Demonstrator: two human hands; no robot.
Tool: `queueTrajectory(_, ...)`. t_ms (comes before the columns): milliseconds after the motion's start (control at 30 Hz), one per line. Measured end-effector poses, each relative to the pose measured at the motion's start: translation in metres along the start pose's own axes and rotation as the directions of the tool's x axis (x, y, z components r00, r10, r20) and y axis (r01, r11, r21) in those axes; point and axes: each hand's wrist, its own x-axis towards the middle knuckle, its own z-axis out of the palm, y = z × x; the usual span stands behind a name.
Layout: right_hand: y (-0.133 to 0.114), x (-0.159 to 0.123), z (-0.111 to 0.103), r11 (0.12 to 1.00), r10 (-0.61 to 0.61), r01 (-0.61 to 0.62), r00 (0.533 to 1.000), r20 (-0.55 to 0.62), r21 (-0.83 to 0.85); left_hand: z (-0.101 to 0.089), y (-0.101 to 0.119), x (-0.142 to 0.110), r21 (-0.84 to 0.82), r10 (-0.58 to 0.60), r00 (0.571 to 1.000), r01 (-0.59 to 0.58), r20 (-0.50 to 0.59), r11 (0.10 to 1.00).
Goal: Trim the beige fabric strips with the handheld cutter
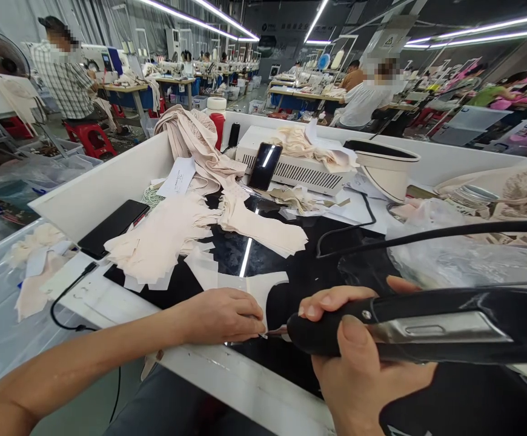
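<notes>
One pale fabric piece point(263, 289) under left hand point(229, 315), showing toward one o'clock; cannot tell whether pinching or pressing. Gripped in right hand point(361, 357): black tool point(409, 327), metal tip point(279, 332) beside left hand at three o'clock. Best: anchor piece flat, tip clear of skin.

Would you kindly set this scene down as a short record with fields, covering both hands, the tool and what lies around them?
Left hand: fingertips at the edge of a pale fabric piece
Right hand: gripping a black handheld tool
Tool's end: metal tip, pointing toward the left fingertips
Work surface: glossy black panel
Beyond the left hand: stacked pale pieces
Farther back: phone in front of a white vented box
Background: person in checked shirt
</notes>
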Motion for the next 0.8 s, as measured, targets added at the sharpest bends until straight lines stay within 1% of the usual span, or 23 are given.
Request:
queueTrajectory(100,0.001,0.0,0.0,1.0,0.012,-0.012,1.0,0.014,-0.011,0.0,-0.001,0.0,-0.003,0.01,1.0,-0.01,-0.01,1.0)
queueTrajectory(300,-0.002,-0.004,-0.005,0.999,0.05,-0.05,0.997,0.059,-0.014,-0.005,0.0,-0.001,0.009,0.041,0.996,-0.04,-0.077,0.999)
queueTrajectory(433,-0.007,-0.011,-0.012,0.998,0.056,-0.055,0.994,0.096,-0.019,-0.009,0.005,-0.007,0.015,0.042,0.999,-0.042,-0.015,0.999)
queueTrajectory(533,-0.008,-0.007,-0.016,1.0,0.029,-0.028,0.994,0.109,-0.012,-0.014,0.011,-0.015,-0.034,0.064,0.998,-0.064,0.008,0.997)
queueTrajectory(600,-0.006,0.003,-0.02,1.0,-0.013,0.015,0.998,0.061,-0.022,-0.019,0.015,-0.019,-0.079,0.079,0.997,-0.077,0.018,0.994)
queueTrajectory(667,-0.002,0.015,-0.023,0.999,-0.037,0.037,0.999,-0.019,-0.024,-0.023,0.019,-0.021,-0.102,0.077,0.996,-0.073,0.04,0.992)
queueTrajectory(733,0.004,0.026,-0.026,0.999,-0.037,0.035,0.995,-0.09,-0.026,-0.026,0.022,-0.019,-0.086,0.066,0.996,-0.061,0.057,0.994)
queueTrajectory(800,0.01,0.032,-0.028,0.999,-0.033,0.028,0.992,-0.124,-0.043,-0.027,0.022,-0.013,-0.043,0.047,0.998,-0.045,0.05,0.998)
